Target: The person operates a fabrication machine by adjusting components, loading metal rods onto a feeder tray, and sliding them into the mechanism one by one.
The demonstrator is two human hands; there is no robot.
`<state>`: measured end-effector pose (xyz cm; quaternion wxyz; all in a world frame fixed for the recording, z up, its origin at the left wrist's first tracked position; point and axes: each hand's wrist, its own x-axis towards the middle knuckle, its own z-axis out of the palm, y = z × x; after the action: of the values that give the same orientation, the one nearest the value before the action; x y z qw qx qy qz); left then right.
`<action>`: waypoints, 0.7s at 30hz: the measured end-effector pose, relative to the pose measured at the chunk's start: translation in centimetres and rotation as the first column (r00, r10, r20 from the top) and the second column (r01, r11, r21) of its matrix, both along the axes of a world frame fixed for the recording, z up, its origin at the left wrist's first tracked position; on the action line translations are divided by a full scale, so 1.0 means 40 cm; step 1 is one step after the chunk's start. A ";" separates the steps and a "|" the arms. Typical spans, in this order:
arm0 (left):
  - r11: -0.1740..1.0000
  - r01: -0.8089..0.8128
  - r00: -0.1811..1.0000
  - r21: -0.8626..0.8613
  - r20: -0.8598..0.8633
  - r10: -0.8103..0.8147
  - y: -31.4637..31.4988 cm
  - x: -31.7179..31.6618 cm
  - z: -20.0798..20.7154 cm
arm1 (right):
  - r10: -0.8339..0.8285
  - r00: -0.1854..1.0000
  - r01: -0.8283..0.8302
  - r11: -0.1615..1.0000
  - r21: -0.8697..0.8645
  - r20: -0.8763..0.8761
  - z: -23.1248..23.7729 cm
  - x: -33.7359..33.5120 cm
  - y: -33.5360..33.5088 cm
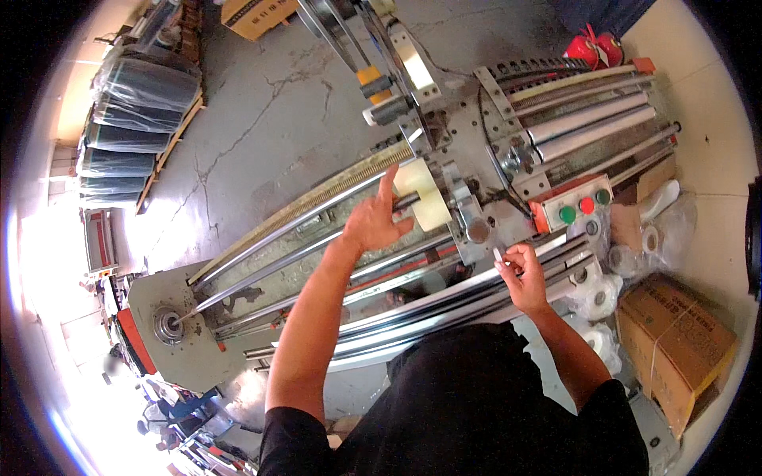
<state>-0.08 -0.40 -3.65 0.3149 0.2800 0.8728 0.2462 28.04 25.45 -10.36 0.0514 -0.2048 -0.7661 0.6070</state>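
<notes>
A long machine with steel rods [278, 255] lies across in front of me. On its shaft, at the machine's middle, sits a cream-coloured roll [429, 205]. My left hand [373, 220] is over the shaft just left of this roll, index finger stretched out and thumb apart. Whether its fingertips touch the roll, I cannot tell. My right hand [524, 278] is pinching a small white piece [498, 255] between thumb and fingers, near a round metal knob [477, 231] on the carriage. The piece is too small to name its kind.
A control box with green and red buttons [586, 206] sits right of the carriage. Plastic-wrapped white rolls [599, 297] and a strapped cardboard box [675, 341] stand at the right. Wrapped dark rolls [143, 103] lie on a pallet at far left. Red fire extinguishers [583, 51] stand behind.
</notes>
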 end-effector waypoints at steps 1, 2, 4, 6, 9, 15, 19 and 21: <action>1.000 -0.013 0.999 0.025 0.050 0.011 0.008 -0.012 0.002 | -0.018 1.000 0.019 0.998 -0.065 0.025 0.013 0.007 -0.012; 0.998 -0.028 0.995 0.050 0.100 0.023 0.017 -0.017 -0.002 | -0.033 0.998 0.040 0.991 -0.129 0.051 0.022 0.014 -0.025; 1.000 -0.021 0.999 0.018 0.042 0.020 0.035 -0.021 -0.010 | -0.073 0.995 0.091 0.943 -0.321 0.068 0.045 0.012 -0.057; 1.000 -0.028 1.000 0.004 0.011 0.028 0.046 -0.028 -0.023 | -0.053 0.996 0.073 0.936 -0.344 0.066 0.051 0.009 -0.072; 0.999 -0.049 0.998 0.012 0.044 0.048 0.044 -0.038 -0.043 | -0.086 0.992 0.113 0.924 -0.365 0.090 0.081 -0.019 -0.097; 0.988 -0.043 0.994 0.147 0.110 0.027 0.021 -0.047 -0.077 | 0.005 0.997 -0.029 0.945 -0.325 -0.072 0.115 -0.127 -0.138; 0.990 -0.086 0.984 0.112 0.167 0.066 0.034 -0.047 -0.055 | 0.056 0.998 -0.049 0.971 -0.235 0.023 0.147 -0.215 -0.166; 0.991 -0.119 0.978 0.059 0.181 0.106 0.040 -0.045 -0.040 | 0.055 0.998 -0.055 0.987 -0.152 -0.009 0.155 -0.250 -0.181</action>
<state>-1.89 1.20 -5.25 0.3669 0.2180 0.8466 0.3178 18.02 18.22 -4.18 0.0207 -0.1855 -0.7227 0.6655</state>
